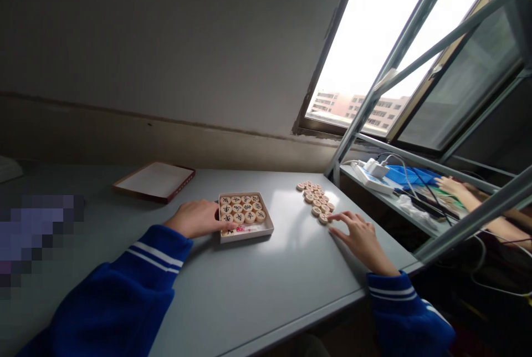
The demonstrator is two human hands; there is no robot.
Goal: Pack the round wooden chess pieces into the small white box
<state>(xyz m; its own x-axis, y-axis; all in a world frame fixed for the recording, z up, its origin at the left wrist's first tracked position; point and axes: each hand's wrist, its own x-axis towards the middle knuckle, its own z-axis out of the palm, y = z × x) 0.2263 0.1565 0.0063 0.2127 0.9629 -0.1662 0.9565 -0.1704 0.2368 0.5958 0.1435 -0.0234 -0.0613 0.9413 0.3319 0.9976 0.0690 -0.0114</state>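
Observation:
A small open box (266,230) on the grey table holds several round wooden chess pieces (242,208) with black characters. My left hand (197,218) rests against the box's left side, thumb reaching over its near edge, fingers curled. To the right lies a loose cluster of several more wooden pieces (315,198). My right hand (358,233) is spread flat on the table with its fingertips touching the nearest piece of that cluster. Both arms wear blue sleeves with white stripes.
The box lid (154,180), dark red outside and white inside, lies at the back left. A metal frame post (361,118) rises at the table's right edge. Beyond it, another person's hand (453,186) rests on a neighbouring desk with a power strip (372,175) and cables.

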